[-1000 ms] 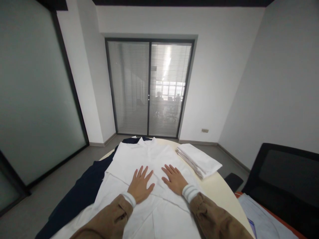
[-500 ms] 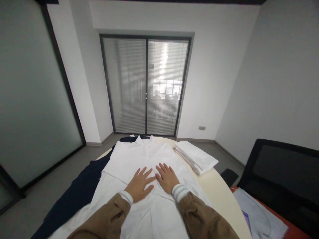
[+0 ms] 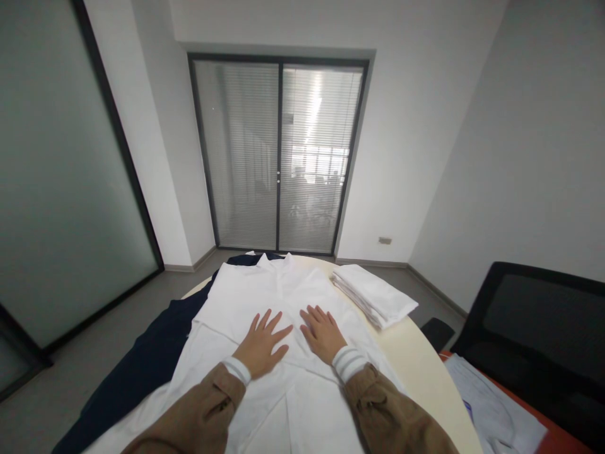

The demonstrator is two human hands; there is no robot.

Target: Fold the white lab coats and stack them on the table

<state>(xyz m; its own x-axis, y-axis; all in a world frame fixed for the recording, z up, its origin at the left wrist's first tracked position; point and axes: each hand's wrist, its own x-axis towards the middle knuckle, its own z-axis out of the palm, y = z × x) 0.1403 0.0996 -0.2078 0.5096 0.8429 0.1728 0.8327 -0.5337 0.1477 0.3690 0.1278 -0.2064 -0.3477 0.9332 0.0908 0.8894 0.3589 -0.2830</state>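
Observation:
A white shirt (image 3: 278,287) lies spread out on the round table (image 3: 416,366), its collar at the far edge and its body running toward me. My left hand (image 3: 259,347) rests palm down on the shirt's middle, fingers spread. Beside it, with a small gap between, my right hand (image 3: 324,334) presses flat on the cloth, fingers extended. Neither hand grips anything. Some creases show around both hands. Under the shirt's left side, dark navy fabric (image 3: 142,359) hangs over the table's edge.
A folded stack of white cloth (image 3: 373,293) sits at the table's right. Past the right edge stands a black mesh chair (image 3: 543,328) with a light garment (image 3: 491,403) on its red seat. Glass doors with blinds (image 3: 278,157) are at the back.
My hands have slid apart across the shirt, the right one further right and the left slightly left, so they no longer touch. The view has shifted slightly.

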